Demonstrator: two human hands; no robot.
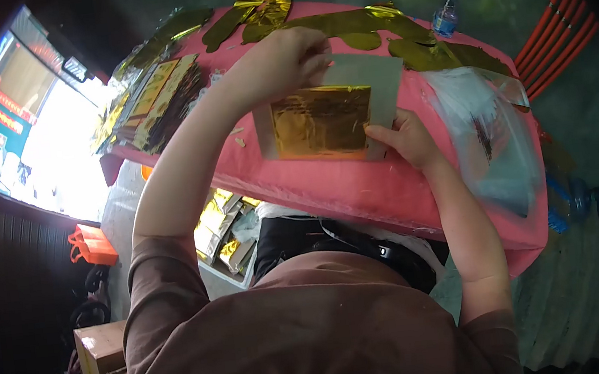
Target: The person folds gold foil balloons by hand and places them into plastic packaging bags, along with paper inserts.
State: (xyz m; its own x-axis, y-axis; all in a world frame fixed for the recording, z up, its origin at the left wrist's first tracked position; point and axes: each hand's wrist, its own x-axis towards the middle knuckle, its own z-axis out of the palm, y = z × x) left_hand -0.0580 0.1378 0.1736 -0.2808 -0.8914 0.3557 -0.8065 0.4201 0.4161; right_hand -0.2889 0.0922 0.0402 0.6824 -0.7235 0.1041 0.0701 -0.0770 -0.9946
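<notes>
A square gold foil sheet lies on a grey backing paper on the pink table. My left hand is closed over the top left edge of the grey paper, fingers pinching it just above the foil. At the lower right corner, my right hand pinches the foil and paper between thumb and fingers. Both arms reach out from my brown shirt at the bottom of the view.
Stacks of gold foil sheets lie at the table's left end, with crumpled gold foil pieces along the far edge. A water bottle stands beyond them. A clear plastic bag covers the right end. A bin of gold packets sits below.
</notes>
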